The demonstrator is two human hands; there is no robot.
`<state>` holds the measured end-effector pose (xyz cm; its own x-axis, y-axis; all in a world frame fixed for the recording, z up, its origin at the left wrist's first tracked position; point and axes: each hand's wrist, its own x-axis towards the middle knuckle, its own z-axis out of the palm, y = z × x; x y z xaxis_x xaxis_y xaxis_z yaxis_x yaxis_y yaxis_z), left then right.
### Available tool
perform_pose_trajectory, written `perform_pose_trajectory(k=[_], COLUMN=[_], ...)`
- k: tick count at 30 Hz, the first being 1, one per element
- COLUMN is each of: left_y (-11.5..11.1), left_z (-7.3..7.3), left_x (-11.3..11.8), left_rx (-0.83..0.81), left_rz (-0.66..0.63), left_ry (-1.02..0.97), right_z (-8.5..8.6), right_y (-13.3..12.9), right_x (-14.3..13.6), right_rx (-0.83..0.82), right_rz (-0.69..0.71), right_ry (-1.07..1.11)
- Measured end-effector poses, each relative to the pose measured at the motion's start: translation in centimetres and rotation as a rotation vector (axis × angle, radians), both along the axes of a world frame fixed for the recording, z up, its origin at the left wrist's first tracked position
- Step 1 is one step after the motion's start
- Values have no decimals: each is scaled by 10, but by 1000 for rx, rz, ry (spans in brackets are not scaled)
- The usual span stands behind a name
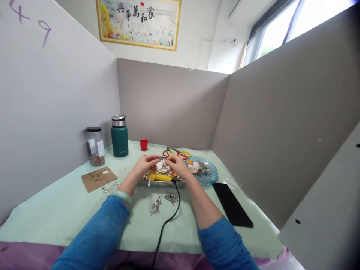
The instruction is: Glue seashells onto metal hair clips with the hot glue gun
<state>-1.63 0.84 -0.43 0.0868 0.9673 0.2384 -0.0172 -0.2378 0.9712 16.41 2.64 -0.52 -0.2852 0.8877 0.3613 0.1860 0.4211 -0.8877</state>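
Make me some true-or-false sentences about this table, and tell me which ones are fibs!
1. The left hand and right hand are at the metal tray. True.
2. The pale green bangle is on the right wrist. False: it is on the left wrist.
3. The red cup stands on the blue plate. False: it stands on the green tablecloth, apart from the plate.
4. The yellow tool has a black cord. True.
5. The clear jar has a black lid. True.

A craft workshop is suggested by the grey partitions set along three edges of the desk, the yellow glue gun laid near its middle, and the scissors near its far edge.
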Motion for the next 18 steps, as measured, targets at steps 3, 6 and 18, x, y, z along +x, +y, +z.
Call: perform_pose_trajectory(k=[3,6,18], left_y=[2,3,0], left_z=[-1,-3,0], left_x=[0,0,3], left_rx=[-2,1,28], left_rz=[2,-7,23], left_ry=[28,67,107], right_z=[-2,-2,6], right_y=[3,2,23], right_x=[-1,1,47], right_rx=[143,274,256], right_rz=[-71,-143,-433], right_ry=[-88,-175,-151])
